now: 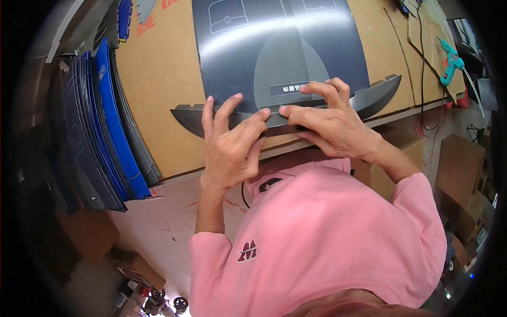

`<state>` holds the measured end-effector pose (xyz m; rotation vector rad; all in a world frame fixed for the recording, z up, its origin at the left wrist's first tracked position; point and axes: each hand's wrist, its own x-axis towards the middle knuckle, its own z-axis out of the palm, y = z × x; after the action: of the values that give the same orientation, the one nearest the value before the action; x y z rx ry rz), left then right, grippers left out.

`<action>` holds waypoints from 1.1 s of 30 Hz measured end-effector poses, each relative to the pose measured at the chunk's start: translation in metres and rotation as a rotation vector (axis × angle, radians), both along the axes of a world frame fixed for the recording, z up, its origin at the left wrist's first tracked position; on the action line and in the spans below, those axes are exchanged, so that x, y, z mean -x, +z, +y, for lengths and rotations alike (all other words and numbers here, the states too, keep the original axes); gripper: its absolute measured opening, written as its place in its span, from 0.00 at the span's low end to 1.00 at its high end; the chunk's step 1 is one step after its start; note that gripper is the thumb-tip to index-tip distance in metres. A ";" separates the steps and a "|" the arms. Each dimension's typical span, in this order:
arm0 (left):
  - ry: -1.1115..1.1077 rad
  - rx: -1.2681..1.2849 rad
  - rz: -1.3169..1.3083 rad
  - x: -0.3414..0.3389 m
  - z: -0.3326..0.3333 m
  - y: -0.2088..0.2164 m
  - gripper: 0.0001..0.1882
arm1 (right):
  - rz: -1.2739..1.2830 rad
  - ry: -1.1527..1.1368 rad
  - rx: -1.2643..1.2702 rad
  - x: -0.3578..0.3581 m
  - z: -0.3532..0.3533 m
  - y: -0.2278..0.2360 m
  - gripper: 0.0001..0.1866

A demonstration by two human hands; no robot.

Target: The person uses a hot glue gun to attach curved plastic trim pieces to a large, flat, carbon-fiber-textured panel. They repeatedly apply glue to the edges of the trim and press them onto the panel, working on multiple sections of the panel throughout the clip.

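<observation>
A dark blue-black printed cardboard blank (343,63) lies flat before me, with pale line drawings and a grey rounded panel. Along its near edge runs a long curved flap (377,99) with notched ends. My left hand (229,145) pinches the flap near its middle, index fingertip on top and thumb below, other fingers raised. Just right of it, my right hand (338,127) grips the same flap, its index fingertip close to the left one. Its other fingers reach over a small dark label with light lettering. The fold line under my fingers is partly hidden.
The blank rests on a brown cardboard-covered table (158,142). A stack of blue and dark sheets (100,132) leans at the left. A teal glue gun (450,62) and a black cable (422,53) are at the right. Cardboard boxes (458,164) stand beyond the table's right side.
</observation>
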<state>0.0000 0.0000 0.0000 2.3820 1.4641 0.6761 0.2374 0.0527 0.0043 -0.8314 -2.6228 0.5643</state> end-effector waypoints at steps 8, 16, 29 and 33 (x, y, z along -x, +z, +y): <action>0.035 -0.172 0.068 0.007 -0.008 0.007 0.15 | 0.162 -0.154 -0.148 -0.035 -0.003 0.009 0.14; -0.057 -0.080 0.016 -0.007 -0.002 -0.004 0.26 | -0.055 -0.223 -0.085 -0.059 -0.013 0.022 0.19; -0.016 -0.201 -0.102 0.001 -0.008 -0.010 0.19 | -0.133 -0.187 0.005 -0.059 0.003 0.018 0.20; -0.039 -0.165 -0.060 0.000 -0.015 -0.006 0.19 | -0.121 -0.115 -0.085 -0.061 0.005 0.022 0.20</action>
<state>0.0002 -0.0151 -0.0062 2.4805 1.3832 0.8819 0.2984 0.0573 0.0267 -1.0103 -2.6637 0.3800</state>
